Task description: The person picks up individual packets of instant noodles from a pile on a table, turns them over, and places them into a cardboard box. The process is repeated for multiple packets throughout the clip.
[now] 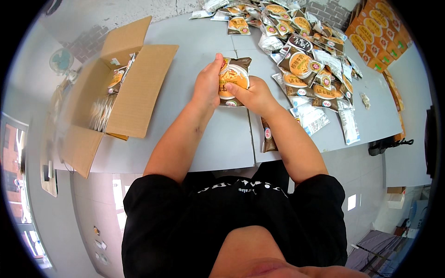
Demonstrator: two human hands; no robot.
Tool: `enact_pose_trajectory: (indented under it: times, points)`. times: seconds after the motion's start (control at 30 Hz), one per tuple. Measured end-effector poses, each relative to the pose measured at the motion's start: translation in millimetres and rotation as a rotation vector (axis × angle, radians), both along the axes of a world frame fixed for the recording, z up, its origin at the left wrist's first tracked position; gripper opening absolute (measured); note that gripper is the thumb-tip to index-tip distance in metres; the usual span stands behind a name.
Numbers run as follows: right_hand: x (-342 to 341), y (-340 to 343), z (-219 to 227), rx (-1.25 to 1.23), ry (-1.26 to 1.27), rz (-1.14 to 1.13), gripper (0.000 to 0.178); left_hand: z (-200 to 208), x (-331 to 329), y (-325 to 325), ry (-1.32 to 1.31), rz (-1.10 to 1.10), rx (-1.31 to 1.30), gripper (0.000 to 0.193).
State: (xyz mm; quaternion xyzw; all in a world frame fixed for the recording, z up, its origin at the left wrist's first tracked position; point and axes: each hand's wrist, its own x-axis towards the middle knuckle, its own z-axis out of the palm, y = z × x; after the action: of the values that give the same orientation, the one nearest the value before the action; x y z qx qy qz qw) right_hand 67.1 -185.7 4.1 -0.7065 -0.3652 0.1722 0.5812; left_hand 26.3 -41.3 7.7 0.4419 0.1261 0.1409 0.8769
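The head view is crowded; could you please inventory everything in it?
Tabletop: count unclear, grey, centre
Held packet: one, brown and orange, upper centre
Loose packets: uncountable, brown or silvery, tabletop's right
Open carton: one, brown, tabletop's left
Boxed packets: uncountable, brown and whitish, in carton
Orange boxes: count unclear, orange, upper right
Fan: one, pale green, upper left
Scrap: one, whitish, tabletop's right
Shirt: one, black, lower centre
Left hand: one, bare, packet's left edge
Right hand: one, bare, packet's right edge

The hands (pixel 256 96) partly hide the brown packet (pixel 235 72) between them.
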Motion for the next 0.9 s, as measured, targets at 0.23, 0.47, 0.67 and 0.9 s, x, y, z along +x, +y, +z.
enact_pose_trajectory:
  times: [0.23, 0.47, 0.67, 0.9]
  points:
    - [5, -3, 0, -0.067, -0.008, -0.057, 0.030, 9, -5, -9, 0.035, -0.032, -0.017, 0.039]
    - [0, -1, -1, 0.041, 0.024, 0.017, 0.030, 3, 1, 1, 0.043, 0.004, 0.002, 0.041]
    - [1, -2, 1, -0.078, -0.062, 0.018, 0.030, -4, 4, 5, 0.079, 0.235, 0.197, 0.040]
    - [0, 1, -4, -0.228, -0.333, 0.010, 0.035, 7, -7, 20, -0.655, 0.383, 1.489, 0.030]
